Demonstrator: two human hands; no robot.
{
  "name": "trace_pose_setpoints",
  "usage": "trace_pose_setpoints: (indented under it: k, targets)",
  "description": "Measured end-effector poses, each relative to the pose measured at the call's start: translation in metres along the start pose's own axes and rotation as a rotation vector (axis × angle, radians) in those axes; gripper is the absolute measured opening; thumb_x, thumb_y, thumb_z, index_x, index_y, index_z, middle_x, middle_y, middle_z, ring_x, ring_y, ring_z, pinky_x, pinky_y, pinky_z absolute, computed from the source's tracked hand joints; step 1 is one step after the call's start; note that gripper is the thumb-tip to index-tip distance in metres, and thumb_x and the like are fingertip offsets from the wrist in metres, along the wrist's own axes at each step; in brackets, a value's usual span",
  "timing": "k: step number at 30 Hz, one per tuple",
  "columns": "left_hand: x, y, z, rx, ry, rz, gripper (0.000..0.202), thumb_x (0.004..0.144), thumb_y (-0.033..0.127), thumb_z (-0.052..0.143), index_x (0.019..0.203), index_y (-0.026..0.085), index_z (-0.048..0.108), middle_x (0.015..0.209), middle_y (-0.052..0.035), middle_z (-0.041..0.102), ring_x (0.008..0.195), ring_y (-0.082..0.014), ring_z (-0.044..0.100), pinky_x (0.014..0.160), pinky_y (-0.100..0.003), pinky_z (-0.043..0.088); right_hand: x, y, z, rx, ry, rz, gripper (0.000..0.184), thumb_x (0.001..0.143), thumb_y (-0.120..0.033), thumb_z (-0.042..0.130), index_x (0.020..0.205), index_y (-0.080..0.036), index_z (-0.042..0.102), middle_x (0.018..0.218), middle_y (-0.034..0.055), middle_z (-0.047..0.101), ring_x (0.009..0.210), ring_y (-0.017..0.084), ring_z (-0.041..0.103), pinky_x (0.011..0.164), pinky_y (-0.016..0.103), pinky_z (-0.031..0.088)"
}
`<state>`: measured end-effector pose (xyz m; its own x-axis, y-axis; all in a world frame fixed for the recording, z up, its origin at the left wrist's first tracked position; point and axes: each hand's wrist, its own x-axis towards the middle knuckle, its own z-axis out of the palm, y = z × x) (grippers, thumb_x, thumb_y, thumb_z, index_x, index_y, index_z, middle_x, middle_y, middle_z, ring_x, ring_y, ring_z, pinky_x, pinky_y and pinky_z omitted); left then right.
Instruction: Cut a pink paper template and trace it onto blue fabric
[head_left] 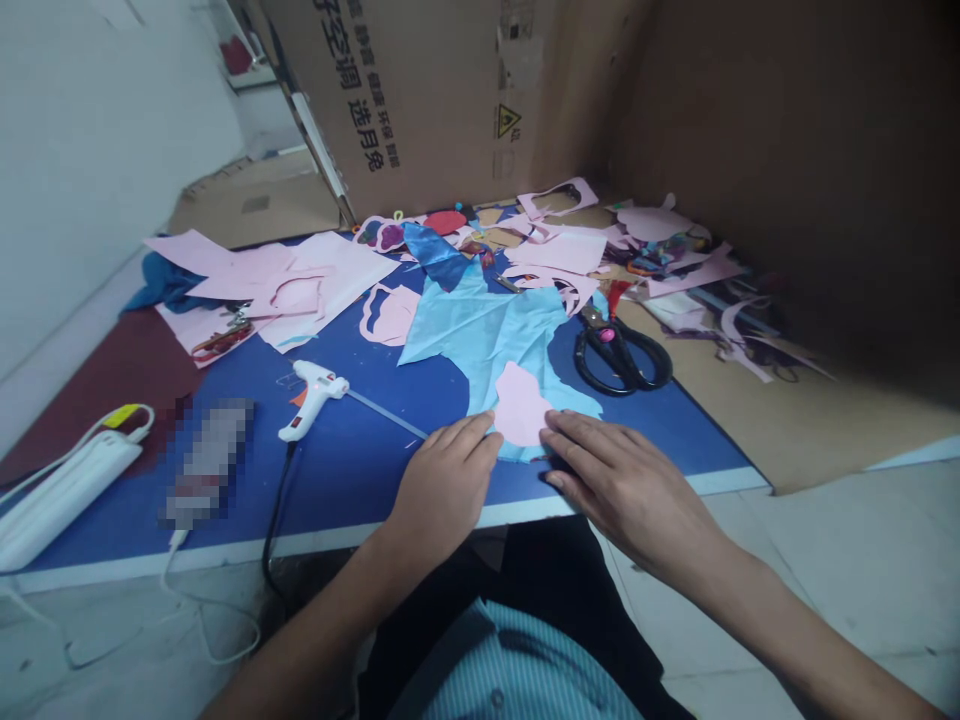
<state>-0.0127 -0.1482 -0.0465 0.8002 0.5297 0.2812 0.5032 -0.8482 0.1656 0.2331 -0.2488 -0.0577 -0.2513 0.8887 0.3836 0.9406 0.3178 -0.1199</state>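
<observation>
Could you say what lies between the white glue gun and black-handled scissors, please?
The head view shows wrinkled light-blue fabric, bearing a flat pink cutout.

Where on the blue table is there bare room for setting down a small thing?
Bare blue table shows between the black cord and left hand, and between the scissors and front edge. The back is crowded with pink scraps.

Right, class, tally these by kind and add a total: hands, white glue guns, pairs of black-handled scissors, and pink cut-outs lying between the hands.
Hands: 2 (left hand, right hand)
White glue gun: 1
Black-handled scissors: 1
Pink cut-out between the hands: 1
Total: 5
</observation>
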Motion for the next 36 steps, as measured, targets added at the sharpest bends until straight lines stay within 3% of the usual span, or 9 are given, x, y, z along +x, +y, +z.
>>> trace_pose_setpoints:
  k: [11,16,23,29,36]
  targets:
    - [0.002,0.004,-0.003,0.014,-0.008,-0.001,0.028,0.111,0.014,0.051,0.128,0.017,0.073,0.148,-0.0130,0.074,0.134,-0.0302,0.072,0.107,-0.047,0.062,0.000,-0.001,-0.001,-0.005,0.012,-0.008,0.037,0.118,-0.033,0.053,0.144,-0.013,0.072,0.153,0.0180,0.074,0.137,0.036,0.073,0.105,0.052,0.062]
    - [0.018,0.010,-0.003,0.013,0.046,-0.024,0.029,0.111,0.014,0.048,0.125,0.014,0.074,0.150,-0.0156,0.073,0.135,-0.0317,0.071,0.109,-0.049,0.062,0.001,-0.001,0.000,-0.005,0.017,-0.018,0.038,0.117,-0.032,0.054,0.142,-0.012,0.074,0.151,0.0199,0.075,0.134,0.037,0.074,0.101,0.054,0.064]
    - [0.052,0.020,0.015,-0.003,-0.030,-0.045,0.032,0.110,0.011,0.050,0.135,0.009,0.069,0.158,-0.0196,0.066,0.149,-0.0313,0.062,0.122,-0.043,0.056,0.000,-0.001,0.003,-0.013,0.018,-0.012,0.040,0.117,-0.032,0.053,0.145,-0.010,0.072,0.153,0.0198,0.074,0.136,0.038,0.073,0.102,0.055,0.064]
    - [0.053,0.019,0.031,0.030,-0.084,-0.061,0.035,0.110,0.014,0.052,0.141,0.008,0.067,0.163,-0.0203,0.062,0.155,-0.0328,0.057,0.126,-0.045,0.052,0.000,-0.002,0.004,-0.026,0.030,-0.019,0.039,0.116,-0.030,0.055,0.144,-0.009,0.072,0.152,0.0197,0.074,0.136,0.037,0.073,0.104,0.055,0.063]
    - [0.053,0.014,0.020,0.007,-0.075,-0.071,0.032,0.112,0.023,0.052,0.137,0.015,0.071,0.166,-0.0176,0.060,0.155,-0.0350,0.056,0.122,-0.050,0.055,-0.001,0.000,0.006,-0.005,0.033,-0.021,0.038,0.116,-0.029,0.055,0.144,-0.010,0.071,0.151,0.0200,0.075,0.135,0.037,0.073,0.104,0.056,0.064]
